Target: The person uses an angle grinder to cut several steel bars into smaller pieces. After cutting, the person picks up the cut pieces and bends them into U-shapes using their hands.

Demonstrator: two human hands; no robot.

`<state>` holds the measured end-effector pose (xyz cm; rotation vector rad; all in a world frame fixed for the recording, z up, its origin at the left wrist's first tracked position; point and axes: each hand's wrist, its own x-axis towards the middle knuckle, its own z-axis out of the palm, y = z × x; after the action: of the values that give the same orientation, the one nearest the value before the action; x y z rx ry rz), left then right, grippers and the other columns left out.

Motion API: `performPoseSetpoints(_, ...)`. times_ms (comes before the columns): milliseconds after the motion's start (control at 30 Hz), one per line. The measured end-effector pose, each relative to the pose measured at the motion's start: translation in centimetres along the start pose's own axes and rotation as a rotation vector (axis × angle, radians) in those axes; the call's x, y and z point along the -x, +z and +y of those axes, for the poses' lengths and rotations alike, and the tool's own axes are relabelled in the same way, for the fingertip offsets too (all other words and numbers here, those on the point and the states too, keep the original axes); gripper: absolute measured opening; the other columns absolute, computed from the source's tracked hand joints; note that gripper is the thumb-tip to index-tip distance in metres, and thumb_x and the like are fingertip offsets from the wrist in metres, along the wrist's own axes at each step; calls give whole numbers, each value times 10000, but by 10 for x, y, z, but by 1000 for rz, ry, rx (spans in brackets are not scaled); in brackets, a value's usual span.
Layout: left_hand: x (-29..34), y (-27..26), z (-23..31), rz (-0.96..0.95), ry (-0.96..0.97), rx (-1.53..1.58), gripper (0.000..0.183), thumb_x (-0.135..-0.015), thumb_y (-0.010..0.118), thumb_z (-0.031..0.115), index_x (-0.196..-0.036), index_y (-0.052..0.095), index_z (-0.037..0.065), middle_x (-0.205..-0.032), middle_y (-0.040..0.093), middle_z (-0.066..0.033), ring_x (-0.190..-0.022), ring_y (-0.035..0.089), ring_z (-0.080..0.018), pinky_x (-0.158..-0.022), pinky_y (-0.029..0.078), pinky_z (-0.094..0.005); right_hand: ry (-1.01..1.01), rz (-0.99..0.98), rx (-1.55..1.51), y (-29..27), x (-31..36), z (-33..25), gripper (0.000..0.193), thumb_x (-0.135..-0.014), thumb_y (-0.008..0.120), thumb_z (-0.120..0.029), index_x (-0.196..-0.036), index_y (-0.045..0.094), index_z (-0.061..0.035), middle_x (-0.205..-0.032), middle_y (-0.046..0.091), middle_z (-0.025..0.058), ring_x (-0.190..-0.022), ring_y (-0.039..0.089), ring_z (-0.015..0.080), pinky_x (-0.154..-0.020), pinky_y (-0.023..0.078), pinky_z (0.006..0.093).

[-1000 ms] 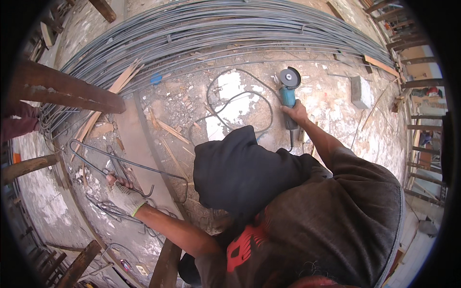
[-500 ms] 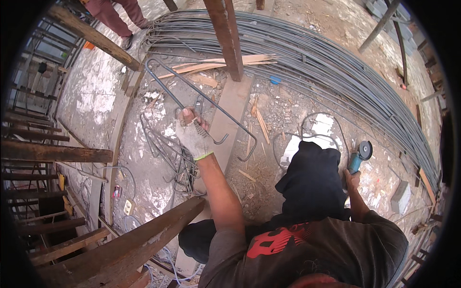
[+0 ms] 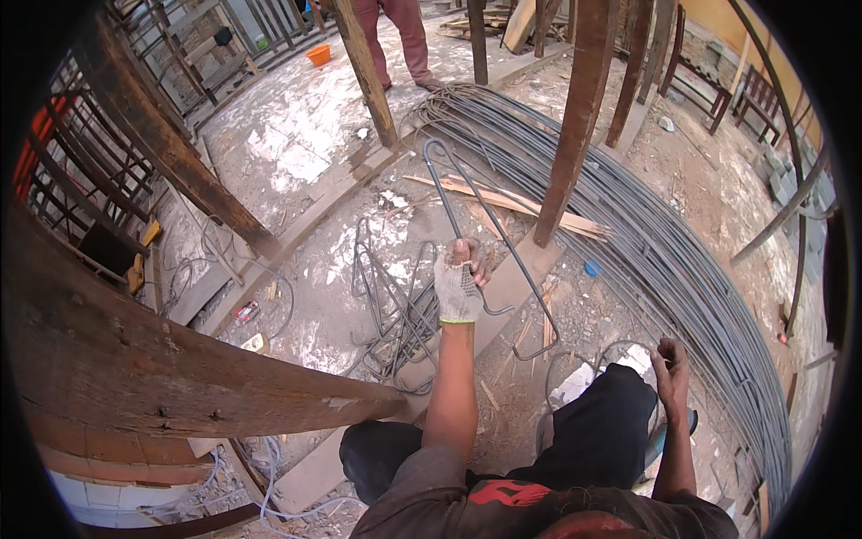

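My left hand, in a white knit glove, is shut on a bent steel bar shaped into a long loop, held up over the ground in front of me. Just left of it lies a heap of similar bent bars on the dusty concrete. My bare right hand hovers by my right knee with fingers loosely curled and nothing visible in it. A teal angle grinder lies beside that forearm, partly hidden by my black trousers. Its cable loops on the ground.
A long curved bundle of steel rods runs along the right. Wooden posts stand ahead, and a thick beam crosses at the left. A plank lies under the loop. Another person's legs and an orange bucket are at the far end.
My view has swung further left. My left hand has lifted the bent bar higher and forward. My right hand has come off the grinder, which now lies by my knee.
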<state>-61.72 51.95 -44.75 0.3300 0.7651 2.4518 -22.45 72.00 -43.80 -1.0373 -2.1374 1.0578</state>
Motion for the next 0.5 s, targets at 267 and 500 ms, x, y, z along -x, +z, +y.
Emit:
performPoseSetpoints(267,-13,26,54,-155,151,310,270,-993,577,356,-958,586,89,-648,447,19,-506,437,-92,-462,379,-249,-244,-886,-81,133,-89,-199,442,-941,624,-305,-1241,525,4,-873,585,91,-825,612,194,-746,495,346)
performPoseSetpoints(500,-9,4,52,528,188,-177,350,-934,651,417,-903,574,77,-608,505,0,-441,469,-110,-402,383,-253,135,-986,-542,179,-36,-237,257,-994,561,-209,-1182,572,-34,-652,403,-53,-494,358,60,-462,308,245)
